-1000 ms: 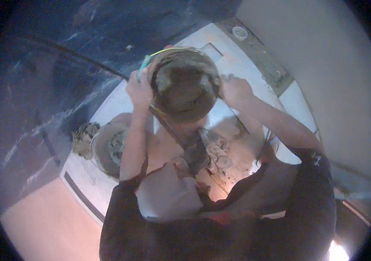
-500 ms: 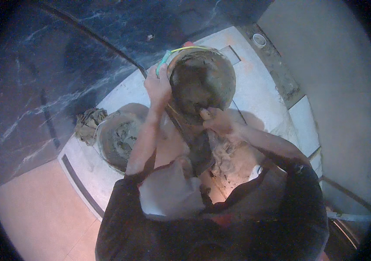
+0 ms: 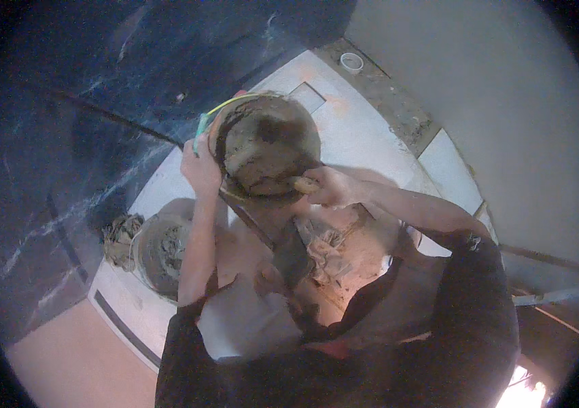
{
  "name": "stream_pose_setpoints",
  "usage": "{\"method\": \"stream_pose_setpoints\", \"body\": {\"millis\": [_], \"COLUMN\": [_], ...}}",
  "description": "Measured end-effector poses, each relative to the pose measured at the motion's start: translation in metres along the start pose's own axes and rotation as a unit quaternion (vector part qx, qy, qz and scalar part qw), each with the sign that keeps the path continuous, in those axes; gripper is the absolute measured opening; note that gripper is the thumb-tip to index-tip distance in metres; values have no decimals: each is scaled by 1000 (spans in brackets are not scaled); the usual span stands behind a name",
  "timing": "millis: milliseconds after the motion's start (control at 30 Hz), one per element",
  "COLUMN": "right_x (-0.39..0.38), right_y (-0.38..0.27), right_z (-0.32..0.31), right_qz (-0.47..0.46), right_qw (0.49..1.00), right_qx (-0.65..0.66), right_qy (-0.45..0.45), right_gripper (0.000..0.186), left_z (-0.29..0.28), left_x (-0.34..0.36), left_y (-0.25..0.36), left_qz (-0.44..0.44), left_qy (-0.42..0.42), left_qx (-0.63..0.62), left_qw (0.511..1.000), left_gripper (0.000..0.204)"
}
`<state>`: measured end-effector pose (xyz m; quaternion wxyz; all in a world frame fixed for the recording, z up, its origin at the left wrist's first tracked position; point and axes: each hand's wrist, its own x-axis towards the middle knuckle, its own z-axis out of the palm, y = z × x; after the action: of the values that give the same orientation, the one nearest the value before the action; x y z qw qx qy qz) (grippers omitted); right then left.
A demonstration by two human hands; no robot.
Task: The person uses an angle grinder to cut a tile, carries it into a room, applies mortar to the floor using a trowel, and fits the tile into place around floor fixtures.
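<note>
A round bucket [image 3: 311, 146] of wet grey-brown mortar [image 3: 269, 153] is in front of me, its yellow wire handle with a green grip [image 3: 201, 127] lying along the far left rim. My left hand [image 3: 201, 168] is closed on the bucket's left edge by the green grip. At the near right rim, my right hand [image 3: 334, 187] is closed around a tool with a pale handle [image 3: 306, 185]; its working end cannot be made out. A second bucket [image 3: 164, 255], holding grey mortar, stands at the left, with a crumpled brown cloth or bag [image 3: 121, 238] beside it.
White slabs [image 3: 364, 129] lie under and beyond the buckets. Dark veined marble panels [image 3: 99, 149] rise on the left, and a grey wall [image 3: 480, 88] on the right. A small white cup-like ring [image 3: 351, 62] sits at the far corner. Crumpled plastic [image 3: 327, 255] lies nearer me.
My view has swung, so the scene sits further left. The pale-handled tool in my right hand has come from inside the mortar to the near right rim. My left hand keeps its hold.
</note>
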<state>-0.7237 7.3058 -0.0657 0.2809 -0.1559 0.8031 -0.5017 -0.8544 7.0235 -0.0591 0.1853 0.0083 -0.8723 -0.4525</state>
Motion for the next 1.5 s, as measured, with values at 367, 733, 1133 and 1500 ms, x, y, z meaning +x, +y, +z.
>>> {"method": "stream_pose_setpoints", "body": {"millis": [367,733,1133,1500], "right_x": [-87,-150,-70,-120], "right_y": [-31,92,258,283], "right_z": [-72,-162,-249,-274], "right_qz": [144,308,387,274], "right_qw": [970,878,806,824], "right_qx": [173,159,-211,340], "right_qy": [91,330,394,361], "right_gripper": [46,32,38,35], "left_z": [5,5,17,21], "left_x": [7,6,0,-7], "left_y": [10,-13,32,48], "left_qz": [-36,-16,-15,-17], "left_qy": [-17,9,27,41], "left_qx": [19,100,104,145], "left_qw": [999,995,994,988], "left_gripper": [39,43,44,42]}}
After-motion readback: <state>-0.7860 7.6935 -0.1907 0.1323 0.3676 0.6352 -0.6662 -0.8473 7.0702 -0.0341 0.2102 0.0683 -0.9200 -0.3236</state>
